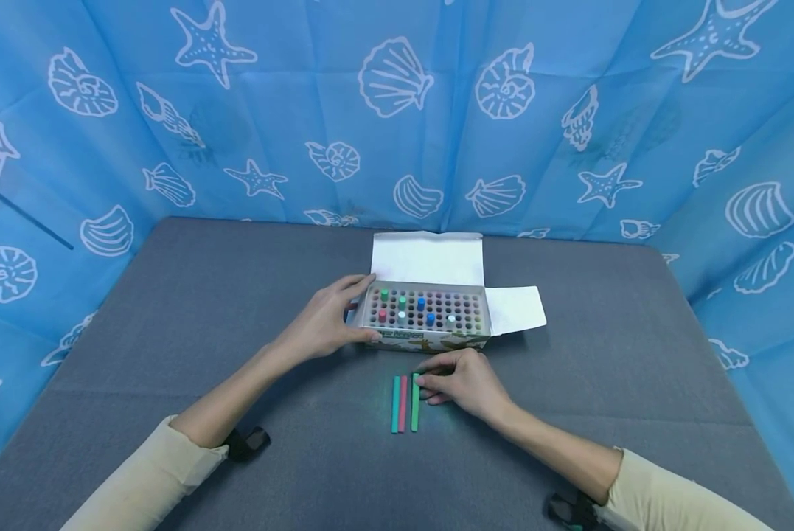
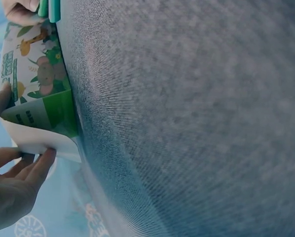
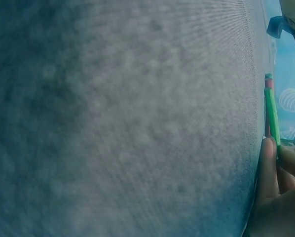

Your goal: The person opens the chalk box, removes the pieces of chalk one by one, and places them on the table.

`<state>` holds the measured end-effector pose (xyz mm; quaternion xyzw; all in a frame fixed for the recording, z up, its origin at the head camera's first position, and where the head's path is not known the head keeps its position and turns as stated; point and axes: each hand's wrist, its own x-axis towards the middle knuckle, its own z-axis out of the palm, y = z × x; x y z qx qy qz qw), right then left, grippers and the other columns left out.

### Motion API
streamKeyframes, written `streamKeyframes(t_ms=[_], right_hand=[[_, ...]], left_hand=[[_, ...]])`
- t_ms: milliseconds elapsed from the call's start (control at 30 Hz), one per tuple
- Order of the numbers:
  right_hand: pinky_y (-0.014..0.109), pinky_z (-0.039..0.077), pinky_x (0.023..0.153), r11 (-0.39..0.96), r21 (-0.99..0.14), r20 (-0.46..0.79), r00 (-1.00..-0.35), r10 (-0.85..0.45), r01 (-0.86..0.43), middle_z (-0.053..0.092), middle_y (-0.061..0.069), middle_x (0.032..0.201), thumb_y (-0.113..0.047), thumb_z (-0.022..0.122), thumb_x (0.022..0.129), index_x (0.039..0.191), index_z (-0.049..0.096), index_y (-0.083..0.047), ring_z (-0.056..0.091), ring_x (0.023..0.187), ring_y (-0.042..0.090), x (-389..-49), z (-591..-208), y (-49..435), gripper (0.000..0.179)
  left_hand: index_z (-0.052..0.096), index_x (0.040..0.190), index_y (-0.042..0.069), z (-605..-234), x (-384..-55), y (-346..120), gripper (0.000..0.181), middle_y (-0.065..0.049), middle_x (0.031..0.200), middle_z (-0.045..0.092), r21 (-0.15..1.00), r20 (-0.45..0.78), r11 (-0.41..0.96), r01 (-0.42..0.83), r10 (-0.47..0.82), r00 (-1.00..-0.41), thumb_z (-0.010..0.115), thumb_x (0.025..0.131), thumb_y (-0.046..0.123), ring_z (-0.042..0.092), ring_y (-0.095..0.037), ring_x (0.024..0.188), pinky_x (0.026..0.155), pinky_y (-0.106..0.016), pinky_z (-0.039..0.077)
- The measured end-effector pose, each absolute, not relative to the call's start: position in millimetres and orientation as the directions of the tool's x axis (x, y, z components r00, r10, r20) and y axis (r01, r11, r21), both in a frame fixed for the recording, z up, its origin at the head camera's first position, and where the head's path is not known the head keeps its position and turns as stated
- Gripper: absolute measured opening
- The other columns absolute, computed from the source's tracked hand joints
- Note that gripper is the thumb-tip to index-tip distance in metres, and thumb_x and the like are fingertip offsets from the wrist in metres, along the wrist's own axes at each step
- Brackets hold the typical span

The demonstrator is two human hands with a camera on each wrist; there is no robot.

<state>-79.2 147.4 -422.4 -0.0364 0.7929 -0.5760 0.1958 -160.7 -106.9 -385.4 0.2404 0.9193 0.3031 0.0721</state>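
Note:
A cardboard chalk box (image 1: 430, 343) with printed animals stands with its lid folded back. Its holed tray (image 1: 466, 304) shows several coloured chalk ends. My left hand (image 1: 326, 317) grips the box's left end, thumb at the front edge; in the left wrist view its fingers (image 2: 44, 163) rest against the white end flap (image 2: 39, 138). In front of the box, my right hand (image 1: 466, 383) pinches the upper end of a green chalk stick (image 1: 415, 409), also seen in the right wrist view (image 3: 271, 111). Left of it, a teal chalk stick (image 1: 395, 405) and a pink chalk stick (image 1: 402, 409) lie side by side.
The raised lid (image 1: 428, 258) stands behind the tray, and a white side flap (image 1: 516, 310) sticks out to the right. Grey cloth covers the table (image 1: 237, 265). A blue curtain (image 1: 270, 110) with shell prints hangs around its back and sides.

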Motion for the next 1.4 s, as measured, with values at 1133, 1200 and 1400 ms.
streamKeyframes(t_ms=[1133,1200,1400], right_hand=[[0.034,0.06,0.06,0.327,-0.902,0.09,-0.865,-0.494,-0.281,0.073,0.008,0.083,-0.01,0.072,0.092,0.106,0.074,-0.005,0.069,0.068,0.021,-88.9,-389.2,169.2,0.015],[0.033,0.06,0.06,0.32,-0.899,0.11,-0.86,-0.498,-0.299,0.072,0.01,0.083,-0.01,0.072,0.092,0.106,0.074,-0.004,0.069,0.068,0.023,-90.6,-385.8,170.8,0.016],[0.029,0.058,0.057,0.343,-0.868,0.162,-0.858,-0.487,-0.359,0.072,0.009,0.082,-0.007,0.072,0.092,0.11,0.073,-0.004,0.068,0.067,0.024,-97.1,-375.2,175.3,0.019]], left_hand=[[0.033,0.156,0.01,-384.5,-160.8,-106.9,0.096,-0.018,0.154,0.037,0.576,0.016,0.707,0.41,0.491,-0.871,0.085,0.079,0.037,0.042,-0.039,0.136,0.107,-0.054,0.045],[0.033,0.156,0.01,-384.7,-160.9,-107.2,0.096,-0.018,0.154,0.037,0.578,0.015,0.706,0.409,0.491,-0.871,0.085,0.079,0.037,0.043,-0.039,0.135,0.106,-0.053,0.046],[0.032,0.156,0.01,-385.4,-161.3,-106.8,0.096,-0.018,0.154,0.038,0.582,0.024,0.699,0.416,0.496,-0.868,0.084,0.079,0.037,0.046,-0.038,0.133,0.102,-0.051,0.05]])
